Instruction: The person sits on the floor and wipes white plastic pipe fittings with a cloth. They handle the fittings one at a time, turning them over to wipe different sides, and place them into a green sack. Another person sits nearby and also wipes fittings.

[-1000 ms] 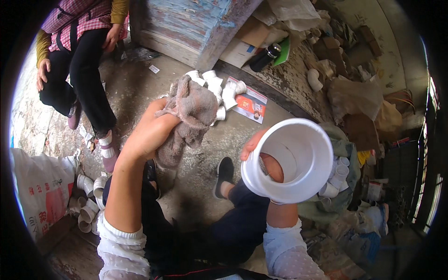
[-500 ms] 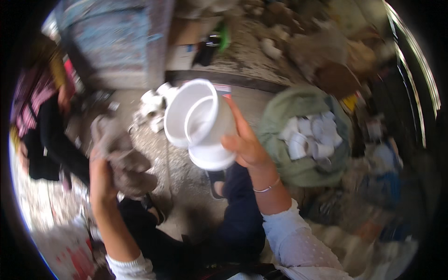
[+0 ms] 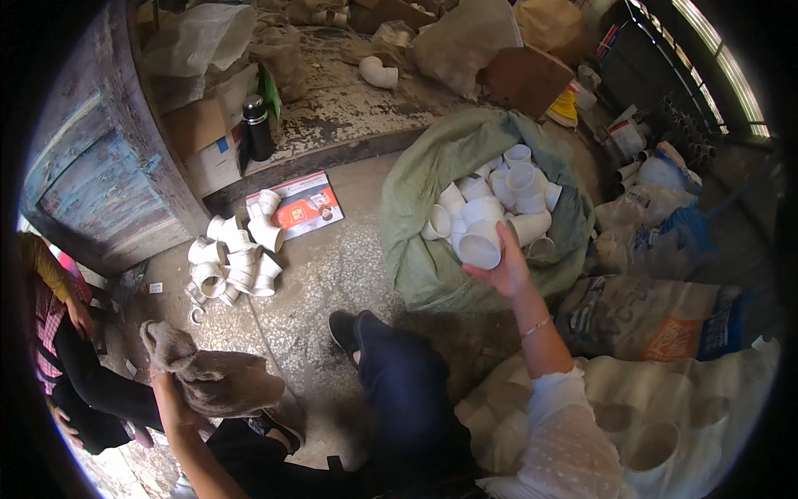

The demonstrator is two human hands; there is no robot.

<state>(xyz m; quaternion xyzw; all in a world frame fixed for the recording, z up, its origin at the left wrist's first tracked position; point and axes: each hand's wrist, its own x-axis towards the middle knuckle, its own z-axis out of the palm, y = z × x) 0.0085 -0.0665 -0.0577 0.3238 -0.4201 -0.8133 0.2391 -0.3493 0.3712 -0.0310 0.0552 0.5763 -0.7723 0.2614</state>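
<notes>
Low at the left, my left hand (image 3: pixel 170 391) is closed on a greyish-brown rag (image 3: pixel 208 382). My right hand (image 3: pixel 507 266) reaches into the mouth of a green woven sack (image 3: pixel 411 258), fingers round a white plastic pipe fitting (image 3: pixel 480 245) that rests among many similar fittings (image 3: pixel 524 183) in the sack. A loose pile of white elbow fittings (image 3: pixel 241 266) lies on the floor left of the sack, beside a red and white printed sheet (image 3: pixel 307 208).
A seated person (image 3: pixel 62 333) is at the left, near a weathered blue wooden door (image 3: pixel 100 166). A black flask (image 3: pixel 257 133) stands on the cluttered ledge (image 3: pixel 332 125) behind. Filled plastic sacks (image 3: pixel 640 316) and pipes (image 3: pixel 698 150) crowd the right.
My view has turned toward the right, bringing the sack forward. My right hand has carried the white fitting from before my body into the sack; my left hand moved lower with the rag.
</notes>
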